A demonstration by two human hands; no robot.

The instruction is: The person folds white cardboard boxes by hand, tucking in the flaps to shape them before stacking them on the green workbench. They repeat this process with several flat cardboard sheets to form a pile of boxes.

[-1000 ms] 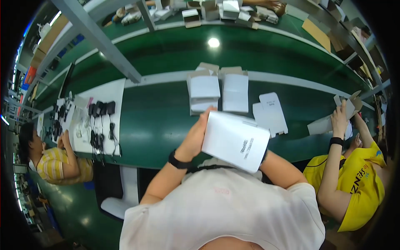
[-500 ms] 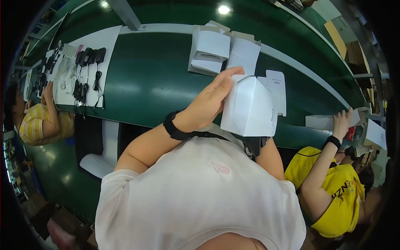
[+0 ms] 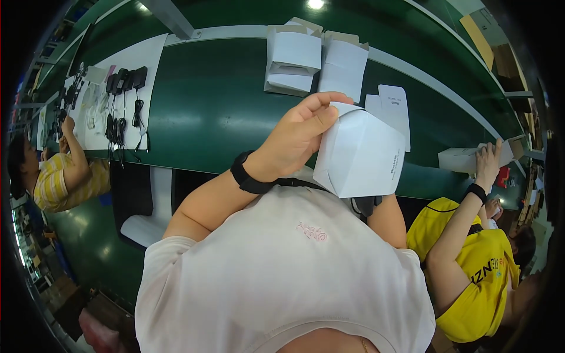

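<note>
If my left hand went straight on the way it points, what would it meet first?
The white box your left hand is holding at its upper left corner. Beyond that, probably the white carton behind your fingertips on the green table, though depth is unclear.

Fairly bright, even light falls on the bench (image 3: 200,88), leaving a soft sheen near its middle. Past its far edge gleams a round white glare (image 3: 316,4). That edge bows with the lens, and toward the black corners small details turn indistinct.
</note>
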